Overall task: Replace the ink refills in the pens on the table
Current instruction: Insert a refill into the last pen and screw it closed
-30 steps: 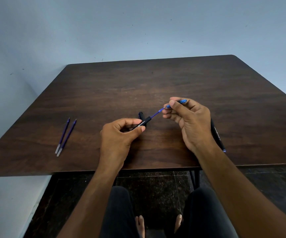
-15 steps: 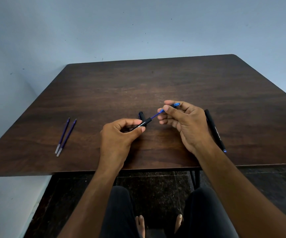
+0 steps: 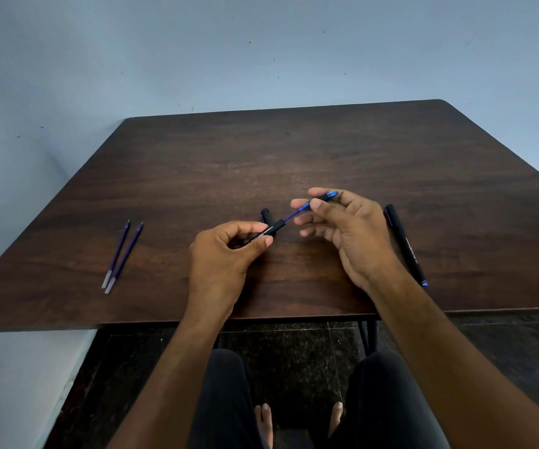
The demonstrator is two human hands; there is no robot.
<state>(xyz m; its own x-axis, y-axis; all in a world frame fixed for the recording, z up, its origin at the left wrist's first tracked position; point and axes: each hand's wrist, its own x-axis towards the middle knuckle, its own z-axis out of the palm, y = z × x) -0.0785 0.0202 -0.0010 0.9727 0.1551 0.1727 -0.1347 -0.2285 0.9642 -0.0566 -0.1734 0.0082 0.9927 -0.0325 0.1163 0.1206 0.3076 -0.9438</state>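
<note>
My left hand (image 3: 226, 254) pinches a black pen barrel (image 3: 269, 232) above the dark wooden table (image 3: 294, 157). A thin blue refill (image 3: 291, 215) sticks out of the barrel's open end toward the right. My right hand (image 3: 342, 228) holds the refill's far end, with the blue-tipped front piece (image 3: 326, 196), between thumb and fingers. A black pen cap (image 3: 266, 216) lies on the table just behind the barrel. A second, whole black pen (image 3: 405, 244) lies to the right of my right hand. Two spare blue refills (image 3: 122, 254) lie side by side at the left.
The table's front edge (image 3: 164, 324) runs just under my wrists. A pale wall stands behind and to the left. My legs and feet show on a dark speckled floor (image 3: 294, 367) below the table.
My right hand has shifted a little along the refill, first toward the barrel and then back out. The left hand with the barrel has stayed in place.
</note>
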